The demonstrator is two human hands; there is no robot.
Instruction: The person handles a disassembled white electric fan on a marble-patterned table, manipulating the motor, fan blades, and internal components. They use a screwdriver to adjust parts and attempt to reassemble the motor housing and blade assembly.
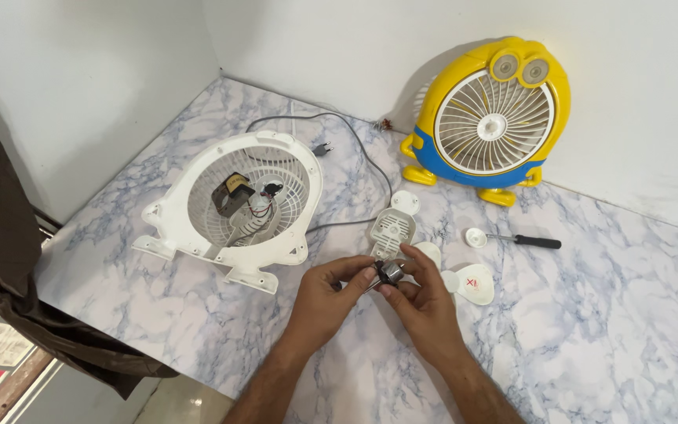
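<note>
Both hands, left (325,292) and right (425,302), pinch a small metal part (388,272) just right of the white fan shell (233,206); a screwdriver (526,240) lies further right.

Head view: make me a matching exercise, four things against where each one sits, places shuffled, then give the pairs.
Things:
1. yellow and blue fan front
2. white fan housing
3. screwdriver
4. small metal part

Places:
A. flat on the marble counter, left of the hands
B. held between the left hand and right hand
C. upright against the back wall
D. lying on the counter, right of the loose white pieces

Pairs: 1-C, 2-A, 3-D, 4-B
</note>
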